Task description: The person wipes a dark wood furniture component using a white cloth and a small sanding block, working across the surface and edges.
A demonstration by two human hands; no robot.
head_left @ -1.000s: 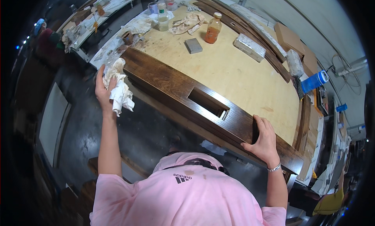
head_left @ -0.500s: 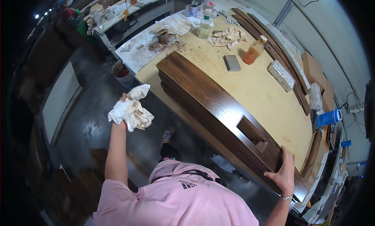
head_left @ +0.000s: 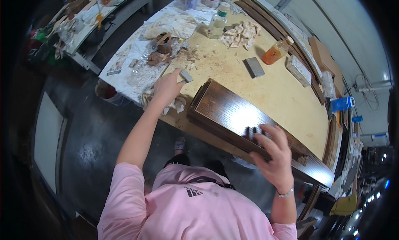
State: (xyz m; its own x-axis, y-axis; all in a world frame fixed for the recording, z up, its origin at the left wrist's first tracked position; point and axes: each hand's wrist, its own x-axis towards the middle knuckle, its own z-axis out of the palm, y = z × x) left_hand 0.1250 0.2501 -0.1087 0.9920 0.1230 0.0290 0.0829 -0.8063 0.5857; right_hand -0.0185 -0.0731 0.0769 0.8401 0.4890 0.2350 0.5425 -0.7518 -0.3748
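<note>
My left hand (head_left: 167, 89) reaches over the table's near left edge, its fingertips closed on a small grey block (head_left: 186, 76) like a sanding pad. Below that hand a stained white cloth (head_left: 176, 105) lies bunched at the table edge. A stack of dark brown, glossy wooden boards (head_left: 220, 99) lies along the near edge; the top one has a rectangular cutout toward its right end. My right hand (head_left: 272, 157), with a bracelet at the wrist, hovers over the top board, fingers spread and holding nothing.
On the yellowish tabletop (head_left: 299, 119) are a larger grey block (head_left: 254, 67), a bottle of orange liquid (head_left: 277, 51), a glass jar (head_left: 217, 22), a crumpled rag (head_left: 242, 34) and a wrapped block (head_left: 298, 71). Long brown strips (head_left: 270, 26) line the far side. A bucket (head_left: 112, 94) stands below the left corner.
My left hand has swung right to the table, left the cloth at its edge and taken the small grey block. My right hand has lifted off the board's right end and moved left.
</note>
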